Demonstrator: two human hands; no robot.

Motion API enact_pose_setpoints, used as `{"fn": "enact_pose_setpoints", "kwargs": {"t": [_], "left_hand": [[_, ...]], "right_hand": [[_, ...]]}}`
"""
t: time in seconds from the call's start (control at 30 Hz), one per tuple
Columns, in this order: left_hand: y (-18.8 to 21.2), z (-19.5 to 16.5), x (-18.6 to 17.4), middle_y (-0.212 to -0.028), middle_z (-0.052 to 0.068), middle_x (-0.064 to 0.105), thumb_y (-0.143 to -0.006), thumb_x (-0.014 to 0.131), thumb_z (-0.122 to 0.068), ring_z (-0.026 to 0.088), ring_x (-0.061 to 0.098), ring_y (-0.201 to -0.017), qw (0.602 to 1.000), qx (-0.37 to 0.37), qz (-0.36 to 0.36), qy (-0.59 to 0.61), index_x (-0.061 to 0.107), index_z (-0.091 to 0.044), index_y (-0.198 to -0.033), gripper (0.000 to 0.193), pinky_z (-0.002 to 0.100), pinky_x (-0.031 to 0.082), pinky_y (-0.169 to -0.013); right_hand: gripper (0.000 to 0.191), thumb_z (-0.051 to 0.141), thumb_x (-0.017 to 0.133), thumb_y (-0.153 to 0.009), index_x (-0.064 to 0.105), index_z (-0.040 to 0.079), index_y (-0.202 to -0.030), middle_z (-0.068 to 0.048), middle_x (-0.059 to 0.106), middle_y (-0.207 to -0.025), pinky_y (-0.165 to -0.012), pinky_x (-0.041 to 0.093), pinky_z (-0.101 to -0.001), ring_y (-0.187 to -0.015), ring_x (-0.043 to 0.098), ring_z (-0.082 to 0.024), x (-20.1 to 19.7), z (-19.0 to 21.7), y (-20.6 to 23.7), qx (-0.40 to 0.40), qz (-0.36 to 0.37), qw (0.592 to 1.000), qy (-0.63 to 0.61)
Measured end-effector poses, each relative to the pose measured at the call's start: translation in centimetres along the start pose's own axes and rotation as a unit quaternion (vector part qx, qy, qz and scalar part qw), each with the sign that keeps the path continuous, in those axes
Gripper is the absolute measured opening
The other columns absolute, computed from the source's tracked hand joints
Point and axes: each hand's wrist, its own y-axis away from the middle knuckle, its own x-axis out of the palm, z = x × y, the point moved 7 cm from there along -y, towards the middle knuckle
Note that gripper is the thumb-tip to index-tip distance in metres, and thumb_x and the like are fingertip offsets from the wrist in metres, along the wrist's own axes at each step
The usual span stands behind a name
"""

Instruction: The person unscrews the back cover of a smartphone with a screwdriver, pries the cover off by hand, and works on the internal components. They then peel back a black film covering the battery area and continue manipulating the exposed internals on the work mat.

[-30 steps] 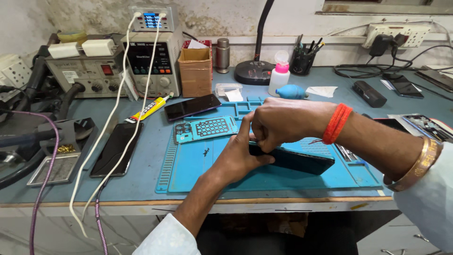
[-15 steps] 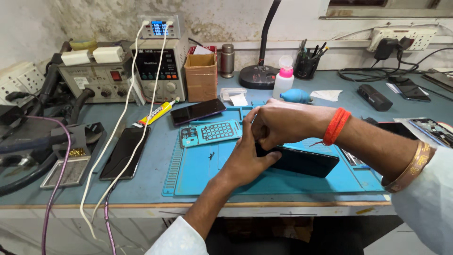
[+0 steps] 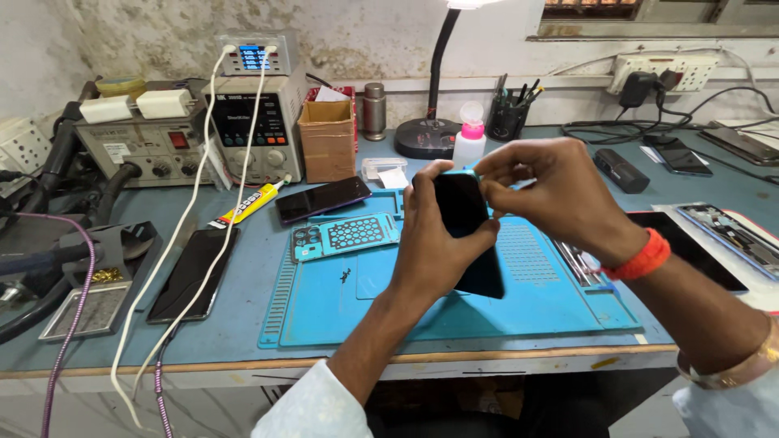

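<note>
Head view: a person's two hands work over a blue mat [image 3: 324, 308] on a grey-blue worktop [image 3: 243, 341].
Phone [image 3: 469, 231]: dark, glossy slab, held near upright above the mat, lower end close to or on the mat; which of the two cannot be told.
Left hand [image 3: 434, 243]: closed around the phone's left edge and back, thumb across the front; this steadies the slab on end.
Right hand [image 3: 552, 191]: fingers pinched at the phone's top corner, apparently working its edge; whether they grip a tool cannot be told.
Mat: rubbery, ridged, with moulded trays; it appears to serve as a soft, non-slip bed for small parts.
Back cover [image 3: 345, 237]: teal, flat, perforated, lying on the mat's upper left.
Second phone [image 3: 323, 199]: dark, flat, just beyond the mat.
Third phone [image 3: 191, 274]: black, left of the mat, crossed by white cables [image 3: 195, 203].
Glue tube [image 3: 247, 204]: yellow, slim, near the cables.
Bottle [image 3: 469, 139]: white plastic, pink cap, behind the hands.
</note>
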Motion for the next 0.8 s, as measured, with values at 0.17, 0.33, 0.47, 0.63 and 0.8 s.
{"fn": "enact_pose_setpoints", "kwargs": {"t": [0.17,0.33,0.47,0.63,0.8], "left_hand": [[0.9,-1.0,-0.3,-0.123,0.022,0.05,-0.073,0.085,-0.024,0.039,0.051,-0.116,0.995,0.016,0.097,-0.023,0.039,-0.013,-0.142,0.084,0.048,0.049,-0.097],[1.1,-2.0,-0.1,-0.124,0.022,0.045,-0.071,0.085,-0.02,0.04,0.055,-0.11,0.992,0.061,0.104,-0.027,0.039,-0.014,-0.142,0.084,0.049,0.053,-0.092],[1.4,-2.4,0.4,-0.122,0.022,0.044,-0.07,0.085,-0.017,0.04,0.055,-0.108,0.99,0.08,0.107,-0.038,0.041,-0.015,-0.141,0.084,0.048,0.054,-0.09],[1.7,-2.7,0.9,-0.119,0.021,0.043,-0.07,0.084,-0.017,0.041,0.054,-0.108,0.988,0.081,0.108,-0.069,0.043,-0.016,-0.143,0.083,0.049,0.053,-0.09],[1.6,-3.6,1.2,-0.119,0.021,0.041,-0.071,0.083,-0.017,0.042,0.052,-0.108,0.984,0.102,0.115,-0.09,0.044,-0.019,-0.145,0.083,0.05,0.053,-0.094]], "right_hand": [[0.02,0.002,0.077,-0.085,0.079,-0.001,-0.105,-0.004,0.077,-0.084,-0.068,0.059,-0.0237,-0.077,0.068,-0.006,-0.2,-1.1,3.4,0.045,-0.02,0.997,-0.064],[0.022,-0.001,0.074,-0.087,0.075,-0.005,-0.109,-0.008,0.078,-0.092,-0.079,0.064,-0.0262,-0.087,0.075,-0.01,0.1,-2.6,4.9,0.051,-0.042,0.985,-0.159],[0.024,-0.004,0.072,-0.086,0.075,-0.006,-0.11,-0.011,0.078,-0.093,-0.08,0.064,-0.0283,-0.087,0.075,-0.013,-0.3,-3.8,5.6,0.06,-0.036,0.986,-0.15],[0.022,-0.005,0.07,-0.088,0.074,-0.009,-0.11,-0.012,0.077,-0.093,-0.08,0.064,-0.0292,-0.086,0.075,-0.014,-1.0,-4.5,5.8,0.065,-0.014,0.977,-0.205],[0.02,-0.001,0.07,-0.088,0.074,-0.009,-0.106,-0.014,0.079,-0.089,-0.079,0.066,-0.0331,-0.082,0.078,-0.017,-1.9,-4.4,5.3,0.116,0.032,0.976,-0.182]]}}
